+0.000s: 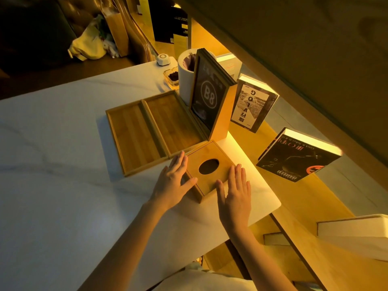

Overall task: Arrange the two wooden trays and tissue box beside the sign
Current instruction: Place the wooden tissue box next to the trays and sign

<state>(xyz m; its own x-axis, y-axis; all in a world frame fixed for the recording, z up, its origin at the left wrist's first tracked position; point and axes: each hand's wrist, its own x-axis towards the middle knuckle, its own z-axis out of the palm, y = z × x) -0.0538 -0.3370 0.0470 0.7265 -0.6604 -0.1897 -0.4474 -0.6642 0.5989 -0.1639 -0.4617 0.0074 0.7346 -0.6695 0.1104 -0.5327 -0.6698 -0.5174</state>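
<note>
Bamboo-coloured wood dominates the head view: two shallow wooden trays lie side by side on the white desk (52, 143), long edges touching. The left tray (134, 139) is nearest the desk's open middle; the right tray (172, 122) runs up against the base of the sign (206, 97), an upright wood-framed panel marked "B8".

Your tissue box (210, 169), wooden with an oval hole in its lid, sits on the desk just in front of the sign, one corner touching the near end of the right tray. It stands rotated relative to the trays, not square with them.

Your left hand (174, 181) lies flat and open against the box's left side, fingers extended, thumb at its near edge. Your right hand (236, 190) is also open, fingers spread, fingertips on the box's near right edge. Neither hand closes around anything.

Behind the sign: a white cylindrical bin (185, 74) with a liner, a small glass ashtray (172, 77), and a white round device (162, 59) at the desk's far edge. To the right, books (252, 106) stand propped on a lit wooden shelf (294, 196).
</note>
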